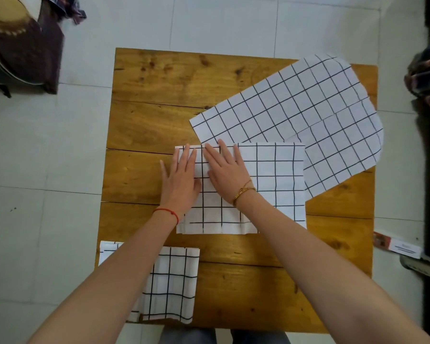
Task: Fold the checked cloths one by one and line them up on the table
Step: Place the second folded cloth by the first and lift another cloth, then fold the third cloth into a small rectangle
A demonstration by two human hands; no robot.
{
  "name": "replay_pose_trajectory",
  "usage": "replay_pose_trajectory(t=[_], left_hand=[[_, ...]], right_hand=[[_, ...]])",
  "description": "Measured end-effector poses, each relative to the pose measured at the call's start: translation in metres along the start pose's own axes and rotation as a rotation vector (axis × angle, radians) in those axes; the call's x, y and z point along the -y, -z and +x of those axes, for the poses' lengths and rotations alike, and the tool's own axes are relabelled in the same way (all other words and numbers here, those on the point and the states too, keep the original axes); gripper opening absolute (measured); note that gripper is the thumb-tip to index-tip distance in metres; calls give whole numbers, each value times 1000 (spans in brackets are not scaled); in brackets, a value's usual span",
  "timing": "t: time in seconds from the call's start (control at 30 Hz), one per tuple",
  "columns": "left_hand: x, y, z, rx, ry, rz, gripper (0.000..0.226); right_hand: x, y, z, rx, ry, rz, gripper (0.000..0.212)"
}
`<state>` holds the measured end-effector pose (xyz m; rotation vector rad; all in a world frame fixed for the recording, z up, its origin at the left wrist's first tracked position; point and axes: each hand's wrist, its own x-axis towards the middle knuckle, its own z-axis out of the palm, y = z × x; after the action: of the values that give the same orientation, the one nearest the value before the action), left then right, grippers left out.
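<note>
Both hands lie flat on a partly folded checked cloth [263, 180] in the middle of the wooden bench [147, 112]. The left hand [180, 180] presses its left edge, fingers [184, 157] straight and released, the little finger lying off the cloth on the wood; a red thread [166, 212] circles that wrist. The right hand [227, 173] lies just beside it, touching it near the thumb, fingers likewise straight and grasping nothing, with a gold bracelet [242, 192] at the wrist. The cloth under the hands shows several layers along its near edge. Its far right corner overlaps a stack of unfolded checked cloths [296, 105], which is spread at an angle over the far right of the bench and hangs slightly past the right edge. A folded checked cloth [171, 284] sits at the near left corner, partly hidden under the left forearm. On the tiled floor [18, 170] to the right lies a small card [397, 245] with printing on it (too blurred to read). Dark patterned fabric [23, 40] lies at the far left.
</note>
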<state>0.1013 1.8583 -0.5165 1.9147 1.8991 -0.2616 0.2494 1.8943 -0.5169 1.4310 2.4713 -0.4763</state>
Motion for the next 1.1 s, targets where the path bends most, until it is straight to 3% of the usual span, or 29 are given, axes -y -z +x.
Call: replay_pose_trajectory(t=[0.17, 0.4, 0.57, 0.67, 0.77, 0.83, 0.97, 1.1], left_hand=[[0, 2, 0, -4, 4, -2, 78], [-2, 1, 1, -6, 6, 6, 76], [-4, 0, 0, -30, 4, -21, 77], [-6, 2, -6, -175, 18, -189, 78], [-13, 7, -22, -377, 176, -407, 59], [-17, 7, -35, -416, 378, -511, 48], [-18, -2, -53, -282, 684, -696, 42], [-16, -8, -59, -206, 762, -758, 39]], right_hand=[[-42, -5, -24, -31, -113, -28, 54], [-121, -11, -77, -98, -459, 28, 57], [-134, -5, -85, -98, -436, 63, 59], [-126, 0, -82, -136, -435, 101, 59], [-108, 3, -81, -195, -364, 131, 57], [-92, 3, -82, -194, -285, 148, 57], [-62, -4, -87, -178, -113, 141, 58], [-44, -11, -89, -147, -54, 116, 64]])
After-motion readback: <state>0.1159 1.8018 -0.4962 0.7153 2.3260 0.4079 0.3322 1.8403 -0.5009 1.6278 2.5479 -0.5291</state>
